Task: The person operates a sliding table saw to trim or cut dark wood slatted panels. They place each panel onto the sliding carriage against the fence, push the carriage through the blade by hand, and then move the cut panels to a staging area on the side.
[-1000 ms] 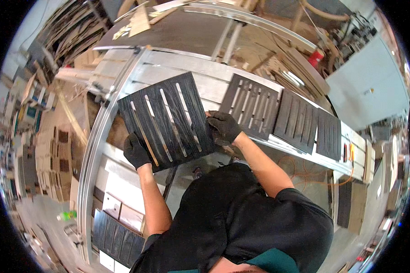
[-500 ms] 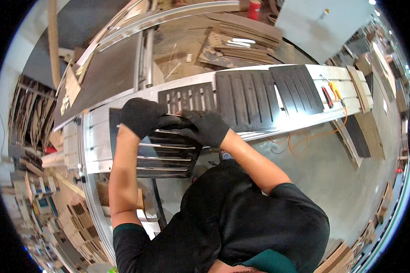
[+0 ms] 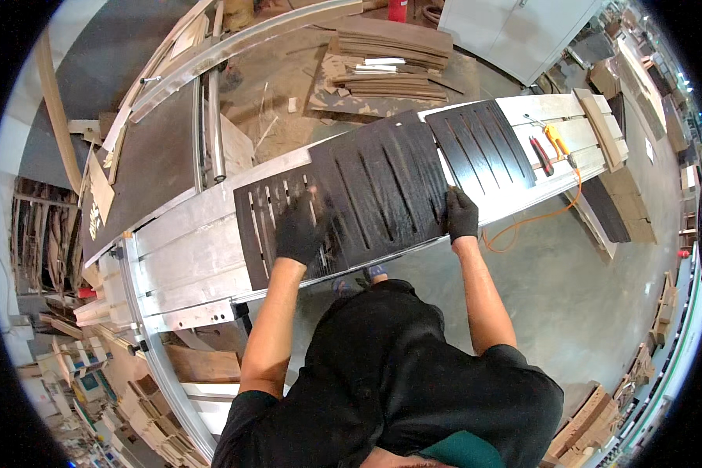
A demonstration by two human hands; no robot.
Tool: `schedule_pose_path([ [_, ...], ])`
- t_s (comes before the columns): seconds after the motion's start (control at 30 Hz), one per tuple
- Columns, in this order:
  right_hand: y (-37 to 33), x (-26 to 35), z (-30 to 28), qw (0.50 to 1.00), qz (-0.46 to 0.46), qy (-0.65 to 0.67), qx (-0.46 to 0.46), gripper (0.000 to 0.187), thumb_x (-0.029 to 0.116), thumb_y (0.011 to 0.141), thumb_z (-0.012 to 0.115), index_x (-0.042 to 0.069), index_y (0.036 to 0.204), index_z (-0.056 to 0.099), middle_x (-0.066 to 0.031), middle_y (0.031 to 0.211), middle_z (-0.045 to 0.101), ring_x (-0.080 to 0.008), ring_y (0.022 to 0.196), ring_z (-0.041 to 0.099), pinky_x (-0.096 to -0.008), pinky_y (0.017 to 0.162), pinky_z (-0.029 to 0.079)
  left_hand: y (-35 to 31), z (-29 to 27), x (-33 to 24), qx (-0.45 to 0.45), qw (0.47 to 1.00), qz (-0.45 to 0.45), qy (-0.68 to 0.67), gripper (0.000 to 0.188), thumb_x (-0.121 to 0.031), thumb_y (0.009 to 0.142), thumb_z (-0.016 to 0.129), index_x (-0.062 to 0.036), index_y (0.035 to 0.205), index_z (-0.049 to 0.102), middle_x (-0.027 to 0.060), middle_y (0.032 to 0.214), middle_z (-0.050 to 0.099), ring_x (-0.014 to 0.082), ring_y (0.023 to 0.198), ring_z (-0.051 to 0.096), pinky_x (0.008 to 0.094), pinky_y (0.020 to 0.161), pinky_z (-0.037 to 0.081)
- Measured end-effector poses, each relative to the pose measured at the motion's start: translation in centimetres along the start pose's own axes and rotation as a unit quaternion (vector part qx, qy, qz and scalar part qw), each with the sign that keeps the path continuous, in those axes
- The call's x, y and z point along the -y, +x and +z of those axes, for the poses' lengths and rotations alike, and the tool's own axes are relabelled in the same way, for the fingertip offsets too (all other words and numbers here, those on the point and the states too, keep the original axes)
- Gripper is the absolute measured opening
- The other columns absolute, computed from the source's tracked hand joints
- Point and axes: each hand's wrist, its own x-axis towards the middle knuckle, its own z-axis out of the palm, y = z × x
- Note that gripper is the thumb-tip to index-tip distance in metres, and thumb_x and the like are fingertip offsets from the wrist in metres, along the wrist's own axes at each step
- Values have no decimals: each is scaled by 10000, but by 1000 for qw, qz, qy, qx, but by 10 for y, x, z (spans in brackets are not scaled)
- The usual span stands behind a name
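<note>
Slotted black panels lie along a long metal work table. My left hand [image 3: 300,230], in a black glove, rests with fingers apart over the slotted panel at the left [image 3: 251,226], against the left edge of the wide middle panel [image 3: 378,187]. My right hand [image 3: 462,213], also gloved, is closed at the middle panel's right edge, its fingertips on the rim. The middle panel partly overlaps the left one. Beyond my right hand lies another slotted panel [image 3: 480,144]. The undersides of my fingers are hidden.
A yellow-handled tool [image 3: 558,142] with an orange cord [image 3: 515,243] lies near the table's right end, beside a red-and-black hand tool [image 3: 541,155]. Stacked brown boards [image 3: 394,47] sit on the floor beyond. A metal rail [image 3: 136,292] crosses the table's left part.
The slotted panel held tilted at the table's near edge is now flat on the middle pile. My hands have moved apart and to the right, from its top edge to its two sides.
</note>
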Motion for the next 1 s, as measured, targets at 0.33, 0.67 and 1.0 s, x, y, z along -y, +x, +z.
schedule_pose_path([
  [0.33,23,-40,-12,989,-92,-108,-38,291,151,933,576,4,1175,648,-147,1048,706,-223,936,647,-328,853,479,-52,61,-5,270,958,-85,-50,991,-455,757,766,25,1480,288,127,947,662,300,891,652,376,815,519],
  [0.67,25,-29,-39,864,-158,-477,-36,477,374,893,581,254,1350,519,-203,1260,539,-407,1104,556,-495,923,461,-53,65,-23,256,961,-105,-11,859,-487,774,710,-30,1434,402,103,977,685,304,950,658,410,841,509],
  [1.0,151,-11,-164,835,-79,-534,-107,533,433,873,546,169,1333,492,-215,1358,461,-403,1243,456,-547,978,417,-20,121,-116,-25,980,-86,-179,481,-202,826,736,-25,1238,563,107,939,619,228,819,605,368,735,529],
])
